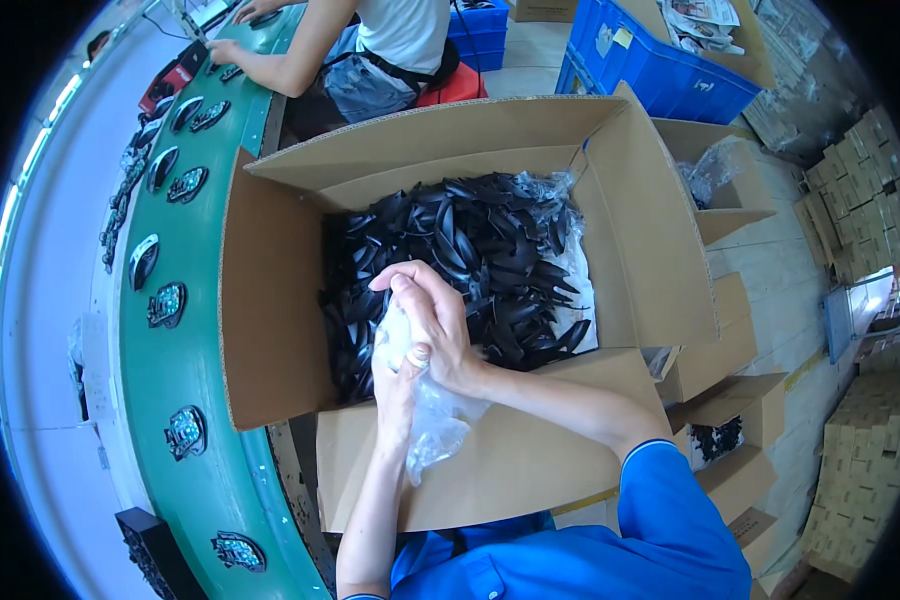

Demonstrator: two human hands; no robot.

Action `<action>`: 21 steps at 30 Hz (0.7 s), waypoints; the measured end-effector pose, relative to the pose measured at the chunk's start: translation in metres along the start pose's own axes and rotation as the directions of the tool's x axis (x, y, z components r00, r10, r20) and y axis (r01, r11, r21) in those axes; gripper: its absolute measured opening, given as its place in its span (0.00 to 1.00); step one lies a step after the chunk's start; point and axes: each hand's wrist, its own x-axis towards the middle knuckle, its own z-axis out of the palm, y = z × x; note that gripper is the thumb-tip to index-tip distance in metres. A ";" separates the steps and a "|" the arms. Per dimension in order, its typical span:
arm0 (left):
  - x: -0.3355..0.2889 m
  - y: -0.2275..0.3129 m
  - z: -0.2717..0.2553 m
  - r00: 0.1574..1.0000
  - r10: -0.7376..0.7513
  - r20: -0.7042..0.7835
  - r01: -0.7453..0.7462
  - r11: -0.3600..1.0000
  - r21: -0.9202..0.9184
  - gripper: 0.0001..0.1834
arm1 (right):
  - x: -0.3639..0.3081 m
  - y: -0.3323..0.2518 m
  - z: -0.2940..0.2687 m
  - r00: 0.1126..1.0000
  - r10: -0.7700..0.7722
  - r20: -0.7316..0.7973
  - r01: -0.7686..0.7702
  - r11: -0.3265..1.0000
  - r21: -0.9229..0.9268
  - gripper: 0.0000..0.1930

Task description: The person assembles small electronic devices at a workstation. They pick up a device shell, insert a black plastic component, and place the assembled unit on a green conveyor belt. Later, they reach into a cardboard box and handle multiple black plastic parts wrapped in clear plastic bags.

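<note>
Okay, left hand [394,392] and right hand [442,325] clutch a plastic bag [438,425]; black pieces [455,235] already heaped in the still-open box [275,300].

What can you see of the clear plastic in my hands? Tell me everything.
The clear plastic looks thin, flimsy and crinkled, with shiny highlights. It is bunched between your left hand and right hand, which hide much of its middle. A whiter-looking part shows at the left of the fingers, and a loose, wrinkled end trails down below the right wrist, over the box's near flap. Whether it touches that flap, or wraps anything, I can't tell.
</note>
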 end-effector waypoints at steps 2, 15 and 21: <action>0.002 -0.007 -0.003 0.998 -0.057 -0.026 0.057 0.998 0.000 0.31 | 0.004 -0.004 -0.008 0.990 0.114 0.079 -0.099 0.981 -0.169 0.13; 0.026 -0.018 -0.044 0.919 -0.179 0.351 0.393 0.355 -0.848 0.18 | -0.006 0.024 -0.079 0.767 0.436 0.470 -0.344 0.899 -0.272 0.10; 0.024 -0.011 -0.040 0.928 -0.347 0.136 0.289 0.438 -0.851 0.22 | -0.016 0.011 -0.076 0.839 0.280 0.466 -0.206 0.957 -0.205 0.16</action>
